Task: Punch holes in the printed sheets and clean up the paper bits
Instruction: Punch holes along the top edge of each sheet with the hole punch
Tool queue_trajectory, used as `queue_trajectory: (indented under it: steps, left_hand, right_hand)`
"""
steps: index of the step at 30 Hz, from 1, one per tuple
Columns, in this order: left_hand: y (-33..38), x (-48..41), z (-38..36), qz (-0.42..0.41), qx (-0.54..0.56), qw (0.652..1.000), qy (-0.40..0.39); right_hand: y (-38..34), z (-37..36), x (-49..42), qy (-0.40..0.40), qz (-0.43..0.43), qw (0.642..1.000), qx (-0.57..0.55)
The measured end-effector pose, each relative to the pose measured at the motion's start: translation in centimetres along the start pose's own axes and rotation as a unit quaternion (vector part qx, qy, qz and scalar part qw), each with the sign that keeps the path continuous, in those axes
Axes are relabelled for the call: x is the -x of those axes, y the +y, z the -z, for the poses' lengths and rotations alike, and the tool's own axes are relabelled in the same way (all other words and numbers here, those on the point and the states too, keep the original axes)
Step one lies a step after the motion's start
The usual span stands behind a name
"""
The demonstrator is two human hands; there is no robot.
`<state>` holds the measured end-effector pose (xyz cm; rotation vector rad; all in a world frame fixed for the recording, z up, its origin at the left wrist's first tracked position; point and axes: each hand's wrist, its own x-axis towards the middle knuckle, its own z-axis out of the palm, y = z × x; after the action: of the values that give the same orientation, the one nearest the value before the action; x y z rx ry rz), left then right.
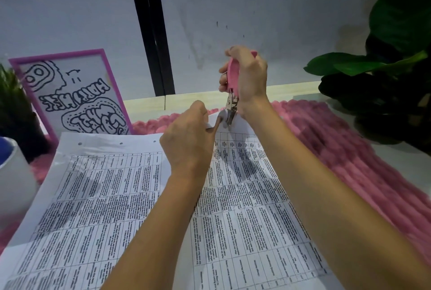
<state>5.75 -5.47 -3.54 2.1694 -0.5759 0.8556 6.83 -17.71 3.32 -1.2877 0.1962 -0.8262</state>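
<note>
- Pale wall rises behind a light tabletop, where a pink knitted mat [338,154] carries the printed sheets. A framed drawing [70,93] stands far left and a leafy plant [391,33] to the right.
- Your right hand [251,79] is wrapped firmly round the hole punch [233,72], which stands nearly upright. Its metal jaws point down and straddle the far edge of the top sheet [245,196]. Whether they have bitten through, I cannot tell.
- Your left hand [186,145] pinches that same edge just left of the jaws, lifting it off the mat.
- That edge runs left to right across you, and the punch meets it from above.
- Any further hole belongs along this edge, so the move is probably a sideways shift. Your left hand is the nearer one to feed paper.
- A second sheet [93,184] at left shows three holes [121,144] along its far edge.
</note>
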Motion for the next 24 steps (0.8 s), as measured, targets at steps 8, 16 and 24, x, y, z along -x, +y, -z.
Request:
queue_trajectory:
  steps: [8,16,24]
  left_hand:
    - [-2.1,-1.0,0.4,0.282,0.342,0.888,-0.123]
    - [-3.4,-1.3,1.5,0.304,0.456,0.81,-0.206]
    - [-3.1,-1.0,0.8,0.274,0.479,0.808,-0.208]
  right_hand:
    - [-0.5,3.7,-2.0,-0.021,-0.005,1.0,0.018]
    - [-0.1,6.1,-2.9,0.015,-0.004,1.0,-0.015]
    - [0.1,6.3,-2.9,-0.006,-0.008,1.0,-0.023]
